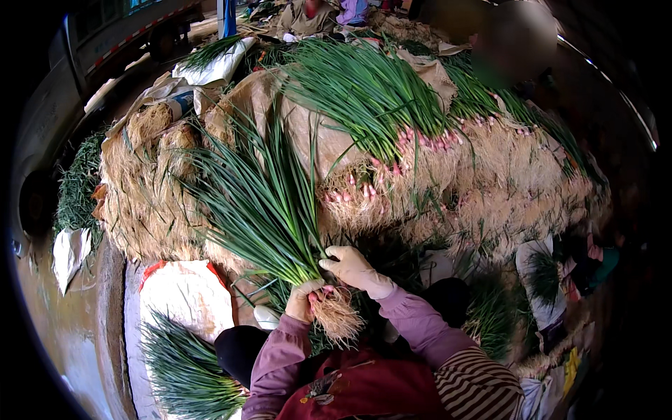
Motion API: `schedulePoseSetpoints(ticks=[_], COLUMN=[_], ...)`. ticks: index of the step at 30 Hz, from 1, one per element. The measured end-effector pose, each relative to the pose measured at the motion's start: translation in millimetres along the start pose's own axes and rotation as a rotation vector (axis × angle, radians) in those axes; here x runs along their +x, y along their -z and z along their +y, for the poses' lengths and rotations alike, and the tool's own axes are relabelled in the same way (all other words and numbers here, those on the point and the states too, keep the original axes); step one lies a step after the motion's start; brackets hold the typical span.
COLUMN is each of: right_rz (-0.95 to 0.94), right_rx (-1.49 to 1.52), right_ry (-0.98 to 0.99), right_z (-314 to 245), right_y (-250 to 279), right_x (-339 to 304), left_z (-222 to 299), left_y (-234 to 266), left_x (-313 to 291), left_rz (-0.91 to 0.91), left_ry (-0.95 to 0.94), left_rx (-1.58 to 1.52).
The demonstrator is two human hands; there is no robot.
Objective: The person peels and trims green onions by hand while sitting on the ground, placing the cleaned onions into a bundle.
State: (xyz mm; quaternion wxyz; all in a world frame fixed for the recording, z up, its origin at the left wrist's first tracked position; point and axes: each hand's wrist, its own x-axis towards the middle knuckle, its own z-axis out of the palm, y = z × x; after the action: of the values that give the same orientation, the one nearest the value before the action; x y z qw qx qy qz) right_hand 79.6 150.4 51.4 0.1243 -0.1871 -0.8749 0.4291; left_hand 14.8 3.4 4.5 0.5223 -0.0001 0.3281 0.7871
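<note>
Scallions [269,217] fan out in one bunch before the root-fringed pile [518,168]; on my feed the left hand [303,301] clasps their base; the right hand [352,269] meets the outer leaves, though I cannot tell whether it pinches one.

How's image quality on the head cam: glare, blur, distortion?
Head view, focus: left hand and green bunch look reasonably sharp; head view, glare: white sack nearly washed out, sheen on the wet ground; head view, blur: round patch at upper right heavily smeared; head view, distortion: black fisheye rim, dark corners.
</note>
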Motion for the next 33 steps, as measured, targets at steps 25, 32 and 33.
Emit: schedulePoseSetpoints(ticks=[25,32,33], right_rz=[0.772,0.446,0.494], right_rx=[-0.616,-0.606,-0.502], right_ry=[0.044,-0.05,0.124], right_z=[-13.0,-50.2,-35.7], right_y=[217.8,148.2,126.4], right_x=[31.3,53.0,32.0], left_z=[-0.2,14.9,12.3], left_y=[3.0,1.3,-5.4], left_x=[6.6,-2.3,0.0], left_rz=[-0.259,-0.345,-0.381], left_ry=[0.073,0.064,0.068], left_rx=[-0.111,-0.179,-0.206])
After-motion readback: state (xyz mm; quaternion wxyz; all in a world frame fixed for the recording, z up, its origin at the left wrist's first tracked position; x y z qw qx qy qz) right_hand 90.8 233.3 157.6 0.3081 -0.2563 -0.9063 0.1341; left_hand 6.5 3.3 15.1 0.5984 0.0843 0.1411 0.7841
